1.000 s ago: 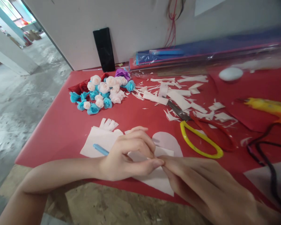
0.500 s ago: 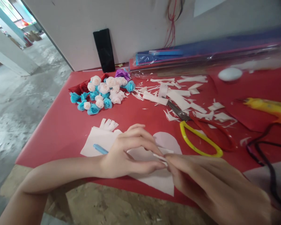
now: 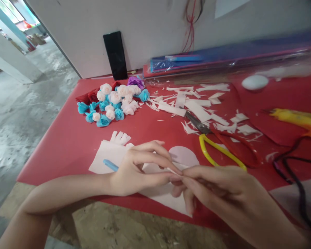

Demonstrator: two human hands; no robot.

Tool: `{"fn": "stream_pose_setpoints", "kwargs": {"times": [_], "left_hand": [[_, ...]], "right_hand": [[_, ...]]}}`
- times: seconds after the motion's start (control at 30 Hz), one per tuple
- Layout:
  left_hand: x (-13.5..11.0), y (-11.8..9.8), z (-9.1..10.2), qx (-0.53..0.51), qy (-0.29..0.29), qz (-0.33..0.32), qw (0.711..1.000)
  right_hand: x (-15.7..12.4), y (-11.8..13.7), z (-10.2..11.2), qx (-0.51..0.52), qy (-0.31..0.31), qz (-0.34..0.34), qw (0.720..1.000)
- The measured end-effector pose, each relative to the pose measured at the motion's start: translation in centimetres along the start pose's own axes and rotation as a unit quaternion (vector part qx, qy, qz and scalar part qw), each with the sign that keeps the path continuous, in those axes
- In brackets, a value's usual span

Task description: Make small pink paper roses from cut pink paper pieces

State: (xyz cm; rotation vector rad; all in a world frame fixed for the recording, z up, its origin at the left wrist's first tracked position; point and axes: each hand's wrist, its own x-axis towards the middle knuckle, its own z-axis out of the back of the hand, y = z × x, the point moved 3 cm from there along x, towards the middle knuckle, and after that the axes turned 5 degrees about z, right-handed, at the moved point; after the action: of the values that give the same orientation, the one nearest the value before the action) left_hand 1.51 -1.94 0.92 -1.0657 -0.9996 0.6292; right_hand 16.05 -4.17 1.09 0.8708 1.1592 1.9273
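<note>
My left hand (image 3: 142, 169) pinches a small strip of white paper (image 3: 174, 171) between thumb and forefinger. Against the other end of that strip, the thumb and forefinger of my right hand (image 3: 220, 190) are closed, their tips meeting the left ones; most of the strip is hidden by fingers. Under both hands lie white paper sheets (image 3: 168, 199) and a rounded white paper piece (image 3: 184, 154). A blue pen (image 3: 110, 165) rests on a sheet beside my left wrist, with fringed paper strips (image 3: 120, 138) just behind. Scissors (image 3: 206, 148) with yellow and red handles lie beyond my right hand.
Paper flowers (image 3: 115, 97) in white, blue, red and purple sit at the back left. Paper scraps (image 3: 197, 107) are scattered centrally. A phone (image 3: 115, 55) leans on the wall. At right are a yellow glue gun (image 3: 298, 119), its dark cord (image 3: 298, 173) and a white oval object (image 3: 254, 82).
My right hand has turned, so its lower fingers now show curled beneath the fingertips. My left thumb and forefinger have drawn closer together on the paper strip.
</note>
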Motion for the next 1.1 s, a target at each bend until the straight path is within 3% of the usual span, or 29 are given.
{"fn": "stream_pose_setpoints", "kwargs": {"times": [0.1,0.17,0.37,0.5,0.63,0.77,1.1], "left_hand": [[0.1,0.0,0.1,-0.018,0.004,0.014,1.0],[0.2,0.1,0.2,-0.029,0.005,0.017,0.999],[0.3,0.4,0.2,-0.038,-0.001,0.018,0.999],[0.1,0.5,-0.1,-0.036,-0.01,0.022,0.999],[0.0,0.6,-0.3,-0.046,-0.013,0.035,0.998],[-0.1,0.6,-0.5,-0.044,-0.005,0.04,0.998],[-0.2,1.1,-0.7,-0.082,0.01,0.066,0.994]], "right_hand": [[0.7,0.0,0.2,0.12,0.035,-0.042,0.991],[0.9,0.2,0.5,0.127,0.025,-0.052,0.99],[0.6,0.4,0.6,0.012,-0.03,-0.013,0.999],[0.2,0.9,0.5,-0.128,-0.107,0.056,0.984],[0.1,1.1,0.4,-0.218,-0.091,0.083,0.968],[-0.4,0.8,0.3,-0.23,-0.106,0.13,0.958],[0.2,1.1,0.5,-0.315,-0.117,0.108,0.936]]}}
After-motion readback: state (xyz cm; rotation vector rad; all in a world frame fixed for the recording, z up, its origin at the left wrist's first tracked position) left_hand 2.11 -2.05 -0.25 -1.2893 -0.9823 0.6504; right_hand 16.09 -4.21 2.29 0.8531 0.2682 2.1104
